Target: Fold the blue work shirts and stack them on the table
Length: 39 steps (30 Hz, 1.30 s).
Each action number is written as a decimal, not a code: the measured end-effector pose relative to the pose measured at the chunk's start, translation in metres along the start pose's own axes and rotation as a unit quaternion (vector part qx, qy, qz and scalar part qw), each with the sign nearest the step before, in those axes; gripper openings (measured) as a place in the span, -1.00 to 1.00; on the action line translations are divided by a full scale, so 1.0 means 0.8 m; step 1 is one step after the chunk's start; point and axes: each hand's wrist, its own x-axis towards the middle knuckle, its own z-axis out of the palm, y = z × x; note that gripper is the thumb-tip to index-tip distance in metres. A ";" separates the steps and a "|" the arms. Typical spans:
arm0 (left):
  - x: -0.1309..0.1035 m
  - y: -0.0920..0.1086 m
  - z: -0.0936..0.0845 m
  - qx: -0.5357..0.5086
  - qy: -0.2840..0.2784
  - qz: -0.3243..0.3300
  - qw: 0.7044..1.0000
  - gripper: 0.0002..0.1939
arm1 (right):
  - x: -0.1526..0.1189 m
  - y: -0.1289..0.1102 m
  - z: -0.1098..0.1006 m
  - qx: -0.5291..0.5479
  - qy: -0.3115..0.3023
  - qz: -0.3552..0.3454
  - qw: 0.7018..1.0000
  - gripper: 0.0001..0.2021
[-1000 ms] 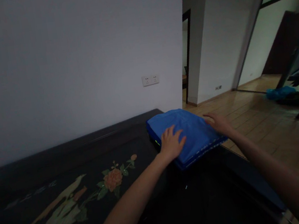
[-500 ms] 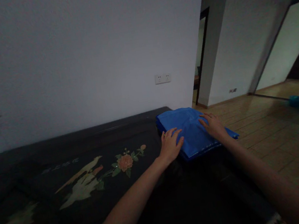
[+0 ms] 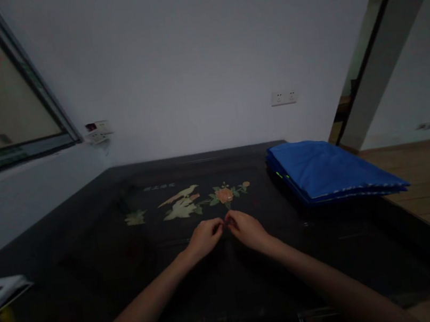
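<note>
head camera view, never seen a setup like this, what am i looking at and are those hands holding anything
There's no robot here: the camera is worn on a person's head, looking forward and down at their own bare hands. The left hand and right hand meet, or nearly so, over a dark table, fingers curled in. I can't make out anything held. Beyond them, the tabletop shows a bird and flower design. To the right lies a blue folded pile; at the left edge, a pale object, partly out of view.
</note>
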 end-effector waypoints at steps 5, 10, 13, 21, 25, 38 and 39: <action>-0.019 -0.010 0.002 0.032 -0.018 0.018 0.999 -0.77 | -0.005 -0.019 0.024 -0.062 -0.025 0.019 0.998 -0.84; -0.025 -0.005 0.003 0.069 -0.035 0.062 0.995 -0.78 | -0.017 -0.013 0.033 -0.094 -0.008 -0.024 0.995 -0.84; -0.029 -0.004 0.003 0.096 -0.043 0.088 0.991 -0.78 | -0.017 -0.007 0.037 -0.104 0.006 -0.039 0.994 -0.82; -0.029 -0.007 0.002 0.124 -0.040 0.131 0.983 -0.82 | -0.012 0.004 0.041 -0.090 0.015 -0.050 0.995 -0.84; -0.031 -0.004 -0.001 0.119 -0.040 0.135 0.983 -0.83 | -0.013 0.003 0.039 -0.083 0.017 -0.050 0.995 -0.86; -0.032 -0.004 -0.003 0.127 -0.046 0.133 0.982 -0.88 | -0.009 0.009 0.039 -0.028 0.015 -0.054 0.998 -0.92; -0.032 -0.005 -0.003 0.126 -0.047 0.132 0.982 -0.88 | -0.009 0.009 0.038 -0.024 0.016 -0.054 0.998 -0.93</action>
